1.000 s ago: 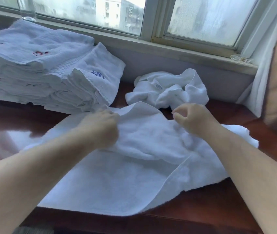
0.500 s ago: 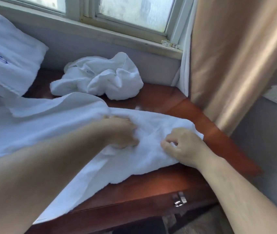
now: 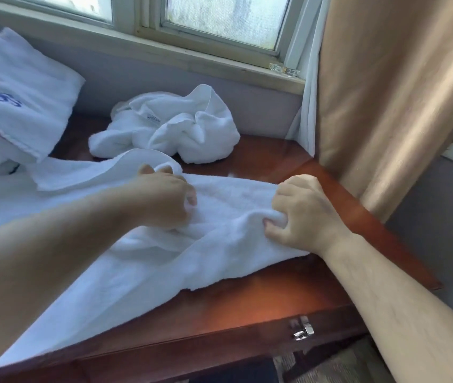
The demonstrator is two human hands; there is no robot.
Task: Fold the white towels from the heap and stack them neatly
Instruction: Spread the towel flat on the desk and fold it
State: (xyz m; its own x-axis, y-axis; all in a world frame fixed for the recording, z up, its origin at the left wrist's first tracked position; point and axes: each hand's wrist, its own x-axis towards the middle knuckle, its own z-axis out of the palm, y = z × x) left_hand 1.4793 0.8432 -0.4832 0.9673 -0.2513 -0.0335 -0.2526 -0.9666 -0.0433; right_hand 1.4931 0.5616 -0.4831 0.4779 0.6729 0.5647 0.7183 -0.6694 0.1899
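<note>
Where the towel (image 3: 137, 272) lies: spread flat over the table (image 3: 247, 308), running from the middle of the view out to 8 o'clock, with its near edge hanging over the table's front at 7 o'clock.
Far edge of the towel: turned back on itself in a loose flap at 10 o'clock from the hands.
Left hand (image 3: 164, 200): knuckles up at the middle of the towel, fingers curled down together into the cloth and gripping a fold; the thumb cannot be made out.
Right hand (image 3: 302, 214): at 3 o'clock from the left hand, on the towel's right end, fingers curled round a bunched ridge of cloth and the thumb pinching it from below.
Gap between the hands: a short span of towel, creased and slightly raised.
Heap (image 3: 170, 128): crumpled white cloth at 12 o'clock, against the wall under the window (image 3: 220, 17), apart from the spread towel.
Stack (image 3: 12, 100): folded white towels at 10 o'clock, the top one bearing blue stitching and leaning over the others.
Curtain (image 3: 399, 106): tan, hanging at 2 o'clock beside the table's right end.
Metal handle (image 3: 304, 331): on the table's front at 5 o'clock.
</note>
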